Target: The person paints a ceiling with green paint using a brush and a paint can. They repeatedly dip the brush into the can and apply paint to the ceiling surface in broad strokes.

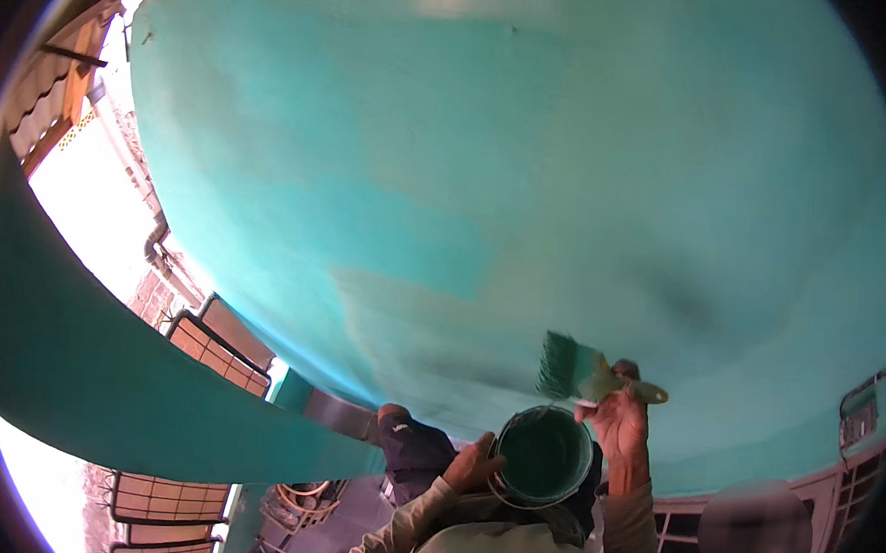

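My right hand (623, 426) grips the handle of a wide paintbrush (588, 374), its green-coated bristles pointing left and close to the wall. A small round bucket (551, 419) with a thin wire handle is in my left hand (470, 465), whose fingers curl over its left rim. Dark green paint shows inside the bucket. Both hands are near my chest, the brush slightly above and to the right of the bucket. Ahead, a large turquoise wall (418, 175) fills the view, with brighter and duller patches on its surface.
A person in dark clothing (417, 455) is at lower left, beside a green wall or beam (156, 402). Metal grilles (221, 345) and a drainpipe (155, 236) lie further left. A coiled hose (303, 495) is below. A small box (858, 423) hangs at right.
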Tool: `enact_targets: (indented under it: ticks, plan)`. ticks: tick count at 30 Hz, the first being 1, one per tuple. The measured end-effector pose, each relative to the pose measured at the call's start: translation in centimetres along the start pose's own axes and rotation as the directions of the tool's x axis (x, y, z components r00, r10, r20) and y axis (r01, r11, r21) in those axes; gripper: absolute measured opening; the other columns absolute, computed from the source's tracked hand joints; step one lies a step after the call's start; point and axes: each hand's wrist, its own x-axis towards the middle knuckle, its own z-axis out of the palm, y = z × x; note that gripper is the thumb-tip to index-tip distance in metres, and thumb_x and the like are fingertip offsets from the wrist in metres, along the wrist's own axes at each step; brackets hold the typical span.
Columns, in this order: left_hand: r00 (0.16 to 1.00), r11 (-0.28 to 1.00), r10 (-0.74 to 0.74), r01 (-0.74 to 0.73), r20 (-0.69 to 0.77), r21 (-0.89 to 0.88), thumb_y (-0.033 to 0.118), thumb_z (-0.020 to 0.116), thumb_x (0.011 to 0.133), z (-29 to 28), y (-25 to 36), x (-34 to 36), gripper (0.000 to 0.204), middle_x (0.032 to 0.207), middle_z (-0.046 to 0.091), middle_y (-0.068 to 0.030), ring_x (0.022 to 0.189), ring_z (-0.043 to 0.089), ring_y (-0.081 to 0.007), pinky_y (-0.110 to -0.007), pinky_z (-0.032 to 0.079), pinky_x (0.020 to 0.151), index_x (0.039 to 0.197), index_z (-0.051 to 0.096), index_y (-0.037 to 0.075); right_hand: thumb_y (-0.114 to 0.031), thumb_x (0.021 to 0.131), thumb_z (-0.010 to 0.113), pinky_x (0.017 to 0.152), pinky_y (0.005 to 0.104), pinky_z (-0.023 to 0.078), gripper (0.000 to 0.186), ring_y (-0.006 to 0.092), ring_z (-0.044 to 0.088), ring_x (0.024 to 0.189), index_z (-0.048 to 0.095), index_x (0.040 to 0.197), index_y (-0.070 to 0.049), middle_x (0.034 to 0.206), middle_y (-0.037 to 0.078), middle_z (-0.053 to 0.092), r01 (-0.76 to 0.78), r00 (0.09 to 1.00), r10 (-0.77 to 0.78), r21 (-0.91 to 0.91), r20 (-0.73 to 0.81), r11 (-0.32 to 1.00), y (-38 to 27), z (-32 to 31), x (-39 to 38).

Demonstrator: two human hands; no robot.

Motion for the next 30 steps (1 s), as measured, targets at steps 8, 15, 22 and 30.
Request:
enact_targets:
  ticks: [8,15,22,30]
  plan:
    - [0.994,0.996,0.082,-0.079,-0.078,0.031,0.038,0.064,0.089,1.0,-2.3,0.2,0.046,0.09,0.061,-0.0308,0.09,0.061,-0.0505,-0.052,0.046,0.075,0.107,0.046,-0.001,0.0,0.09,0.07,0.08,0.0327,0.057,0.025,0.0204,0.066,0.094,0.067,0.114,0.001,0.111,0.012,0.066,0.707,0.707,-0.431,-0.539,0.56,0.458,0.7,18.9,13.3]
    - [0.995,0.997,0.078,-0.076,-0.055,0.029,0.039,0.065,0.089,0.5,-1.0,0.0,0.048,0.095,0.062,-0.0317,0.094,0.061,-0.0507,-0.053,0.046,0.079,0.111,0.046,0.0,0.005,0.082,0.073,0.075,0.0297,0.055,0.034,0.0206,0.066,0.084,0.07,0.112,-0.008,0.098,0.009,0.067,0.944,0.265,-0.483,-0.328,0.834,-0.048,4.6,26.5,23.1]
    - [0.99,0.994,0.107,-0.105,-0.087,0.033,0.033,0.065,0.09,0.8,-1.8,-0.1,0.044,0.097,0.063,-0.0311,0.094,0.062,-0.0496,-0.051,0.047,0.079,0.112,0.049,-0.002,0.007,0.088,0.068,0.081,0.028,0.054,0.024,0.0157,0.066,0.09,0.07,0.109,-0.002,0.102,0.007,0.07,0.938,0.246,-0.484,-0.332,0.84,-0.1,3.7,25.7,24.9]
    - [0.991,0.993,0.113,-0.11,-0.067,0.051,0.031,0.065,0.09,0.2,-1.4,-0.2,0.042,0.095,0.062,-0.0297,0.091,0.062,-0.047,-0.05,0.047,0.078,0.11,0.049,-0.002,0.005,0.086,0.069,0.079,0.0333,0.056,0.024,0.0216,0.067,0.088,0.071,0.109,-0.003,0.102,0.01,0.07,0.768,0.288,-0.61,-0.559,0.738,-0.314,-1.5,22.0,20.2]
